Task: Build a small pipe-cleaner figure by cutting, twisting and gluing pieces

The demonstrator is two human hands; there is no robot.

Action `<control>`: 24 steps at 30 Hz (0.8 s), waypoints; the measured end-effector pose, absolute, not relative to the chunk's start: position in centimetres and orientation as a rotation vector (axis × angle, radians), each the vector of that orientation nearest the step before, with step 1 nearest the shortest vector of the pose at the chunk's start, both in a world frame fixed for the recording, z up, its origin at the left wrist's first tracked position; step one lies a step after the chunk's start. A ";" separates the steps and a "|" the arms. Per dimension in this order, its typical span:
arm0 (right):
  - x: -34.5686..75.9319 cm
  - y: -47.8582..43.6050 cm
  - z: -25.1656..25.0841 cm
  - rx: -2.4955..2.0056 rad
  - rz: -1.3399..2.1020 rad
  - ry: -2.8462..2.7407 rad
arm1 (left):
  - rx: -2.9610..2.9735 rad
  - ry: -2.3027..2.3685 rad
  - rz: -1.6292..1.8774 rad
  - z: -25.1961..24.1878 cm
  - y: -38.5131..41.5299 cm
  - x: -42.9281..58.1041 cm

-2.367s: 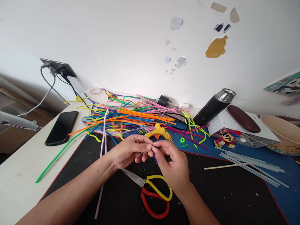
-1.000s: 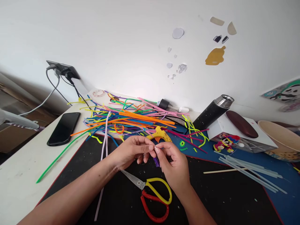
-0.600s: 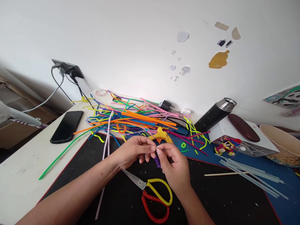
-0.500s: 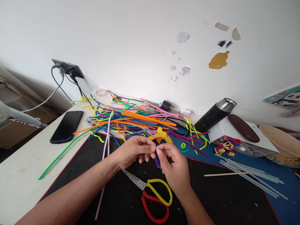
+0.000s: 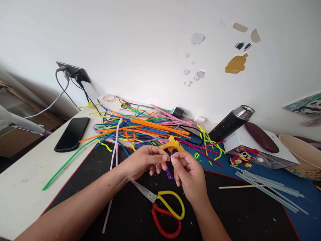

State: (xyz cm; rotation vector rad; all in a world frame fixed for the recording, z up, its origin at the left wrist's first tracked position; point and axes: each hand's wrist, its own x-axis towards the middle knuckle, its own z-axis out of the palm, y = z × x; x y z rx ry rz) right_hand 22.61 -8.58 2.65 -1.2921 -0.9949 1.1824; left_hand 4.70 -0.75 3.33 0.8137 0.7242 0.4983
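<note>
My left hand (image 5: 150, 161) and my right hand (image 5: 188, 172) are raised over the black mat (image 5: 208, 207), fingertips close together. Each has thumb and forefinger pinched; whatever is between them is too small to name. Behind and below the fingers lies a short purple pipe cleaner piece (image 5: 169, 172). Scissors (image 5: 160, 204) with one yellow and one red handle rest on the mat below my hands, blade tips partly behind my left wrist. A yellow glue gun (image 5: 175, 144) lies just beyond my fingers. Pale lilac pipe cleaners (image 5: 115, 144) pass under my left forearm.
Loose pipe cleaners (image 5: 147, 125) in many colours pile up along the wall. A phone (image 5: 72, 134) lies at left. On the right are several glue sticks (image 5: 271, 189), a black flask (image 5: 229, 122), a white box (image 5: 238, 139), a small figure (image 5: 244, 157) and a bowl (image 5: 301, 147).
My right hand has shifted slightly right, and its fingertips have parted a little from my left hand's. The camera view has shifted slightly.
</note>
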 end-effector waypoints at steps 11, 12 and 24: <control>22.2 -8.7 2.0 -1.356 0.809 -1.360 | 0.827 0.756 0.495 3.2 -0.6 4.6; 22.2 -8.8 1.9 -1.360 0.796 -1.377 | 0.827 0.758 0.496 3.2 -0.7 4.6; 22.5 -8.7 2.3 -1.301 0.986 -1.203 | 0.791 0.766 0.539 3.5 -0.7 4.8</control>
